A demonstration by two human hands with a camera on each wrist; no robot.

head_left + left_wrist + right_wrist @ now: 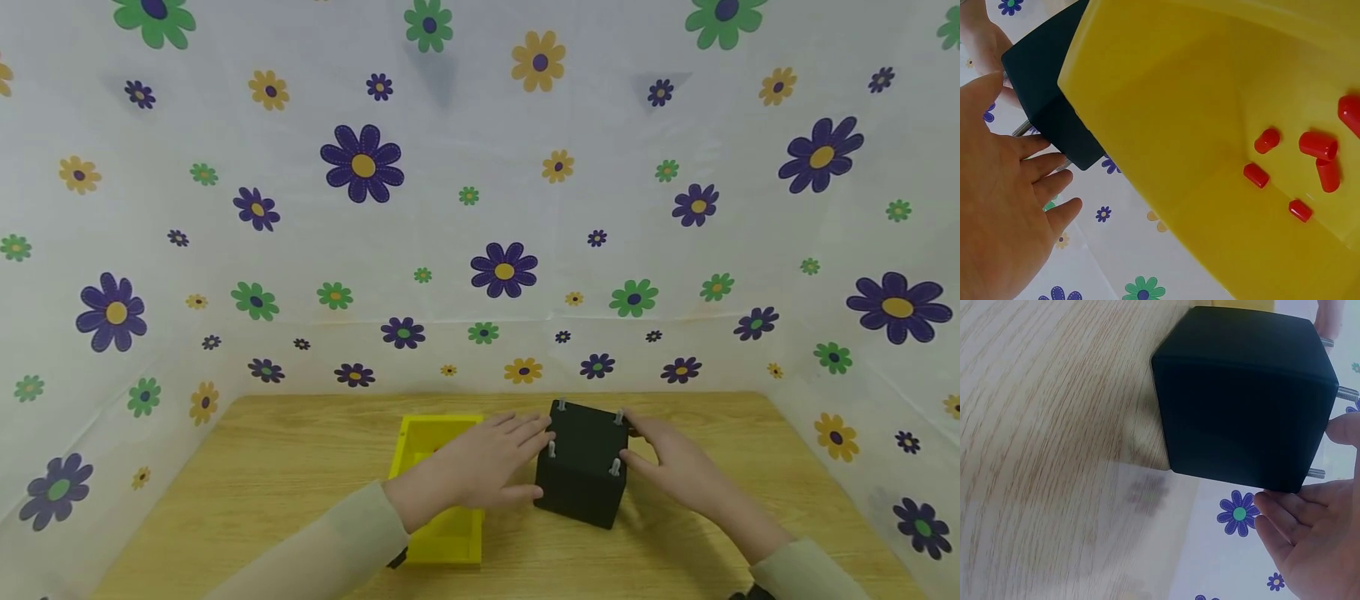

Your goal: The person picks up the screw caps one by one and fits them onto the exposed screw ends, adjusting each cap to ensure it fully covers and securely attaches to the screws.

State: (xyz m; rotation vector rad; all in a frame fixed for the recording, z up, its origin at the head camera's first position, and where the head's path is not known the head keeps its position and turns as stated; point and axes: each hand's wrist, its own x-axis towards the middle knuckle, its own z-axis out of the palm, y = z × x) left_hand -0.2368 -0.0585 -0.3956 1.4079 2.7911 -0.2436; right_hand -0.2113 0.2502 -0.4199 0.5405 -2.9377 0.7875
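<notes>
A black block (581, 442) stands on the table, with several upright metal studs (615, 467) near the corners of its top. My left hand (491, 462) reaches over the yellow bin (480, 533), its extended fingertips at the block's left side. On the opposite side, my right hand (678, 467) has its thumb at the block's upper edge and its loosely extended fingers against the side, as the right wrist view shows. Small red caps (1317, 145) lie inside the bin in the left wrist view; from the head, my left arm hides most of them.
The wood-grain table (300, 467) extends around the bin and block. White sheeting with flower prints (450, 225) stands behind and along both sides of it.
</notes>
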